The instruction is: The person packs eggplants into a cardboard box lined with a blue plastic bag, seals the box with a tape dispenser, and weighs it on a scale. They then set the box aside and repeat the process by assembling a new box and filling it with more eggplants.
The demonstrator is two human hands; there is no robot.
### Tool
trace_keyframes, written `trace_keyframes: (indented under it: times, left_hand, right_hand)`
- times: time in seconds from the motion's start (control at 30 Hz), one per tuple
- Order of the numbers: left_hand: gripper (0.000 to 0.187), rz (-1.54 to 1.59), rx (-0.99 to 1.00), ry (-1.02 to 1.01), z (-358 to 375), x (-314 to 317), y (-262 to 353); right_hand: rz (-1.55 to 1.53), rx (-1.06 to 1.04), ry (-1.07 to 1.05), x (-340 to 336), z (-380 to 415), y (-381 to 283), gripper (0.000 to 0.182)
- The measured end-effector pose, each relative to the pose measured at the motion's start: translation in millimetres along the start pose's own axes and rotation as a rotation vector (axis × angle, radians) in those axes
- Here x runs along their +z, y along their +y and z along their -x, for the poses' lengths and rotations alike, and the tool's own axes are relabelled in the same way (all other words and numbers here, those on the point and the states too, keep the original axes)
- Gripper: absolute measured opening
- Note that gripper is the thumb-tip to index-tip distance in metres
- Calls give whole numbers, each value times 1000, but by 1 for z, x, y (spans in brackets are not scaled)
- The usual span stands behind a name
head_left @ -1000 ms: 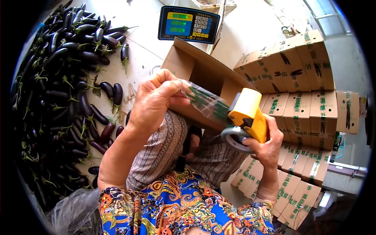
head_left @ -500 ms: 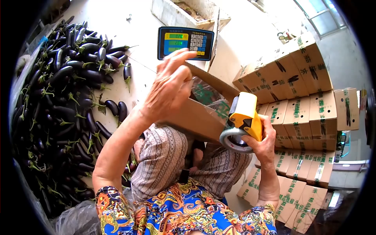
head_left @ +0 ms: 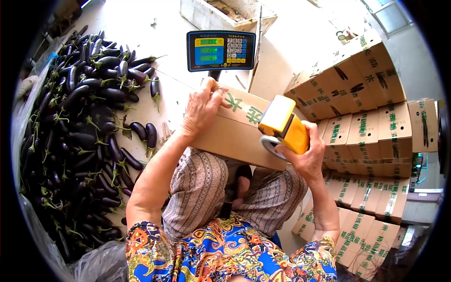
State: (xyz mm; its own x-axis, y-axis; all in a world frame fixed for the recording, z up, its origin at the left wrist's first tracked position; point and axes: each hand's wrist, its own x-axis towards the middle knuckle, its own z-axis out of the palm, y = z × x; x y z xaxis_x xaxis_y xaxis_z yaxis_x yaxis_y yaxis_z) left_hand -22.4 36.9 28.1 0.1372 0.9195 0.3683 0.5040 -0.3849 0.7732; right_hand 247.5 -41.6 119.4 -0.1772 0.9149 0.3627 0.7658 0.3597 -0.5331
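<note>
A cardboard box (head_left: 235, 138) with green printing lies in front of my knees, its top flap (head_left: 243, 107) folded down. My left hand (head_left: 203, 105) rests on the box's upper left end, fingers bent and pressed on the flap. At the box's right end, my right hand (head_left: 307, 152) grips a yellow tape dispenser (head_left: 284, 123). The dispenser's head is over the right end of the flap, and its grey tape roll (head_left: 273, 146) is partly hidden. Just beyond the box stands a scale display (head_left: 221, 50) with green lit digits.
A large heap of eggplants (head_left: 84, 136) fills the left side, with a plastic sheet (head_left: 101, 264) beside it. Printed cardboard boxes (head_left: 361, 141) are stacked on the right. Behind the display is a white foam container (head_left: 211, 14).
The box's flap has come down over the opening and the bag inside is hidden. My left hand has lowered onto the flap. The dispenser has turned and tilted over the box.
</note>
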Motion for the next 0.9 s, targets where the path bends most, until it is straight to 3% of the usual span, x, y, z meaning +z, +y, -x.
trace_keyframes:
  times: [0.2, 0.3, 0.47, 0.5, 0.6, 0.9]
  left_hand:
    - [20, 364, -236, 74, -3, -4, 3]
    - [21, 215, -184, 48, -7, 2, -6]
    - [20, 195, -140, 39, -8, 3, -1]
    - [23, 355, -310, 47, -9, 0, 6]
    - [25, 322, -349, 63, -9, 0, -1]
    - [26, 342, -294, 124, -7, 5, -7]
  right_hand:
    - [-7, -49, -21, 0, -27, 10, 65]
    - [73, -83, -140, -13, -44, 10, 63]
    - [166, -245, -86, -12, -65, 17, 64]
    - [148, -244, -89, -12, -69, 16, 64]
    - [107, -203, -114, -12, -73, 14, 64]
    - [7, -49, -171, 6, -66, 37, 68]
